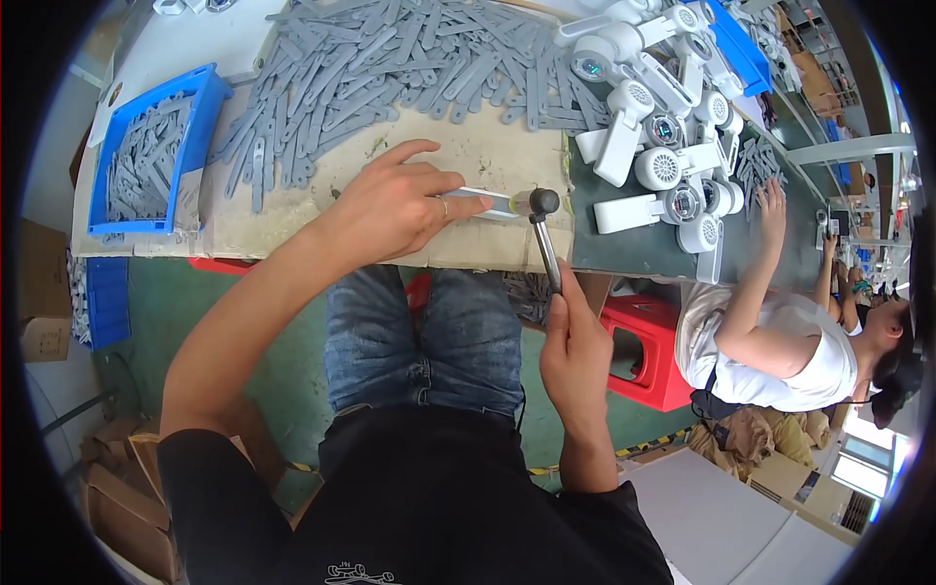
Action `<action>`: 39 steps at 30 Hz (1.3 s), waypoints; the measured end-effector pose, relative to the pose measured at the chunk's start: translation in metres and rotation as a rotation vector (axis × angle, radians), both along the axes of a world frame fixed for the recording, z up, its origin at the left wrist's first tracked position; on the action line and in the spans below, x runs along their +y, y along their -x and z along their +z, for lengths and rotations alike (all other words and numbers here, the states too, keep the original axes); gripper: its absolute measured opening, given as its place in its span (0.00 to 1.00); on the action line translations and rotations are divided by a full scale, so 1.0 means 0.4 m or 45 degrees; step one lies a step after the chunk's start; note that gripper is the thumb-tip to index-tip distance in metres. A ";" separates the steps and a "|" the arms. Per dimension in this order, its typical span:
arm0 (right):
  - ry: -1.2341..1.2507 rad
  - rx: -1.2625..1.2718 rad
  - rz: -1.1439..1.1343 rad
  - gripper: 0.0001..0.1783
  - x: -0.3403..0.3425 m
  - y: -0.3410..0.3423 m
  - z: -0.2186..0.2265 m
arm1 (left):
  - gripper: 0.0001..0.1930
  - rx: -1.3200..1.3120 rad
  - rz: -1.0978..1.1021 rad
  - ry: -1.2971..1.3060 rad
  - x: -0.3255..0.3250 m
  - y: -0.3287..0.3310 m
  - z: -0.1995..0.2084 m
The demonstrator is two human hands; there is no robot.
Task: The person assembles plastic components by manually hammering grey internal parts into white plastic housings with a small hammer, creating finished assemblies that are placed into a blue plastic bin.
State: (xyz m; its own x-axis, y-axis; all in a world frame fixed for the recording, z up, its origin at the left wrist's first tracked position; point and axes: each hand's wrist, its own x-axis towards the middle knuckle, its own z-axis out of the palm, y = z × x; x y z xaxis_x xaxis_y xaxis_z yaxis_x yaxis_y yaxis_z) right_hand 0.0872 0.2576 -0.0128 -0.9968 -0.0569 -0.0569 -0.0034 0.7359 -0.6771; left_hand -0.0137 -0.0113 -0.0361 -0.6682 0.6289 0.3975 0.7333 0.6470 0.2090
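My left hand (395,205) is over the cardboard-covered part of the bench, its fingers closed on a flat light grey strip (499,206). The strip points to the right. My right hand (577,356) grips the metal handle of a small hammer (546,247) in front of the bench edge. The dark rounded hammer head is at the strip's right end, with a yellowish part on its left side. Whether head and strip touch, I cannot tell. Beyond my hands spreads a large heap of similar grey strips (390,68).
A blue bin (202,146) of grey strips stands at the left. White handheld fans (624,127) are piled at the right. Beside them a person in white (780,341) reaches to a small grey pile. A red stool (658,356) stands near my right hand.
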 end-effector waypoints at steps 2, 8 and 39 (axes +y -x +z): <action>0.116 0.168 -0.010 0.21 0.010 -0.009 0.015 | 0.19 -0.021 0.017 -0.012 -0.003 -0.005 0.002; -0.060 0.098 0.082 0.21 0.002 0.005 0.026 | 0.19 0.000 0.017 -0.029 0.000 -0.008 0.004; 0.230 0.142 0.133 0.23 -0.086 0.020 0.105 | 0.15 0.056 0.402 -0.450 -0.073 -0.086 -0.046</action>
